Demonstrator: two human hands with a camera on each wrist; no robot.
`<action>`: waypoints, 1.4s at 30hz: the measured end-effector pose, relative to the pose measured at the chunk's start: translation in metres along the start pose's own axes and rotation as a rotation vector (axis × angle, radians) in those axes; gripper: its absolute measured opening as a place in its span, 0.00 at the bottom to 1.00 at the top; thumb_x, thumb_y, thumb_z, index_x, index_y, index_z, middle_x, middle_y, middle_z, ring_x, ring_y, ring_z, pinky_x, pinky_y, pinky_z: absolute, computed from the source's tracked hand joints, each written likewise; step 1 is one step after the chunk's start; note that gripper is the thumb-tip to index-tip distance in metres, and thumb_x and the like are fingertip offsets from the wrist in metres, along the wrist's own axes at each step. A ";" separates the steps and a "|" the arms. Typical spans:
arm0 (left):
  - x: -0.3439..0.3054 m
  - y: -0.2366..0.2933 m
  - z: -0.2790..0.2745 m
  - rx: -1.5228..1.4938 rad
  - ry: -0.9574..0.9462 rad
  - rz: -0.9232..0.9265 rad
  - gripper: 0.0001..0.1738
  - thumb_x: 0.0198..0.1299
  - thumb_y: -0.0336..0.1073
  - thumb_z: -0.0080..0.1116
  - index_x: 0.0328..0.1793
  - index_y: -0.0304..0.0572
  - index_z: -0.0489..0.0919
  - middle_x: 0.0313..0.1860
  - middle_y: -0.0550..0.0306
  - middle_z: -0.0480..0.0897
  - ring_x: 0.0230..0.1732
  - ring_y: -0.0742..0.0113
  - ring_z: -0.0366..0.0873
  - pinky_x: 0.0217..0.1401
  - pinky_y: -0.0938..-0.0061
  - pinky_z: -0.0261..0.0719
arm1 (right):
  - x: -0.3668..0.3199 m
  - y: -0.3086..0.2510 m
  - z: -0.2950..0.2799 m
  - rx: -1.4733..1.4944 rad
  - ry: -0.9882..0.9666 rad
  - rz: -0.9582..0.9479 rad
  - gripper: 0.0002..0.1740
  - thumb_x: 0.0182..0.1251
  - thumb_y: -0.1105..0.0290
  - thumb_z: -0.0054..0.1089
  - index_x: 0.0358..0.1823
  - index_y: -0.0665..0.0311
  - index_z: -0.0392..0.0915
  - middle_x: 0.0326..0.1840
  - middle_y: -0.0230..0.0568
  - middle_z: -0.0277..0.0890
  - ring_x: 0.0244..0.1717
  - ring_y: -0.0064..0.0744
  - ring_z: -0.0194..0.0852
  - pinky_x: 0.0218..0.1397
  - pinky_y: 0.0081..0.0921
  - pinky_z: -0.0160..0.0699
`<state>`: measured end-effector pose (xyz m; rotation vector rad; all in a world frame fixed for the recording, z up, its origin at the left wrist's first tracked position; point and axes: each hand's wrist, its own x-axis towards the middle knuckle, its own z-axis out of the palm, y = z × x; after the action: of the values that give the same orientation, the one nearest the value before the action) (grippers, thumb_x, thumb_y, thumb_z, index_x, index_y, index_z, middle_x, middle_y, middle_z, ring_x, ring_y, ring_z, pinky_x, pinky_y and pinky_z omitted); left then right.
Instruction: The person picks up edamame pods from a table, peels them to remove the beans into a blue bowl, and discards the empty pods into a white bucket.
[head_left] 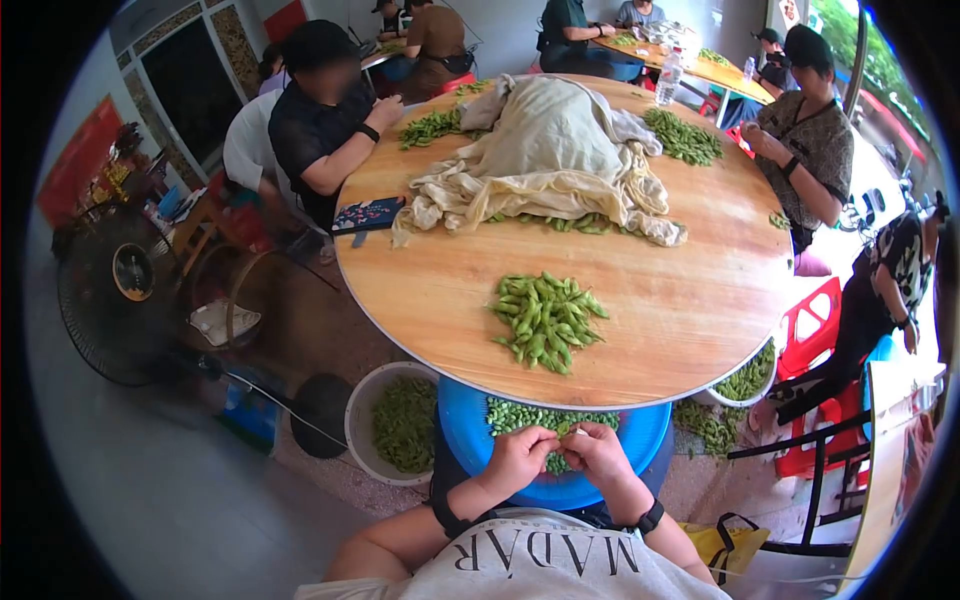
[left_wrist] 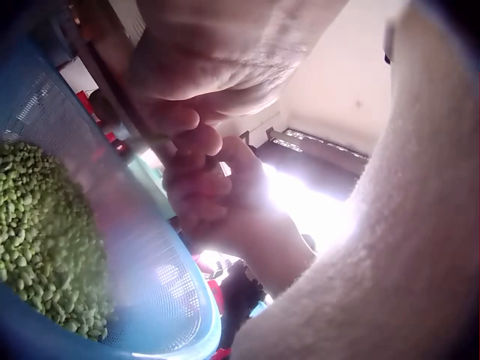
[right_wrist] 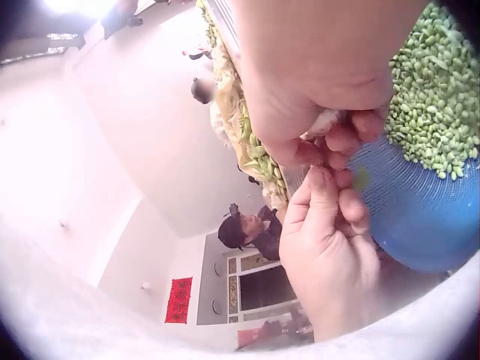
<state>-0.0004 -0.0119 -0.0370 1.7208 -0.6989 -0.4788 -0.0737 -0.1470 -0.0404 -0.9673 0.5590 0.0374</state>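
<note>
My left hand (head_left: 518, 462) and right hand (head_left: 598, 456) meet fingertip to fingertip over a blue mesh basket (head_left: 655, 430). Between them they pinch a green soybean pod (head_left: 563, 428), mostly covered by the fingers. Something white (right_wrist: 324, 122) wraps a digit of the right hand. Shelled green soybeans (left_wrist: 45, 240) cover much of the basket's bottom. On the round wooden table (head_left: 430, 310), a heap of unshelled pods (head_left: 546, 322) lies just beyond the basket.
A cloth (head_left: 550, 130) covers a large mound mid-table, beside a dark patterned booklet (head_left: 368, 215). Below left stands a white tub (head_left: 362, 465) of pods; another tub (head_left: 750, 395) is at right. A fan (head_left: 125, 285) stands left. People sit around the tables.
</note>
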 end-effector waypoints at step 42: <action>0.015 0.007 -0.015 -1.040 -0.288 -0.629 0.08 0.59 0.32 0.53 0.43 0.39 0.72 0.24 0.65 0.69 0.19 0.78 0.62 0.21 0.84 0.59 | -0.020 -0.001 -0.027 -0.042 -0.160 -0.010 0.14 0.58 0.71 0.58 0.46 0.68 0.75 0.28 0.34 0.77 0.23 0.18 0.72 0.18 0.13 0.62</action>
<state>0.0194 -0.0123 -0.0261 0.8310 -0.0086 -1.2785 -0.1020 -0.1641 -0.0422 -0.9979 0.4078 0.1169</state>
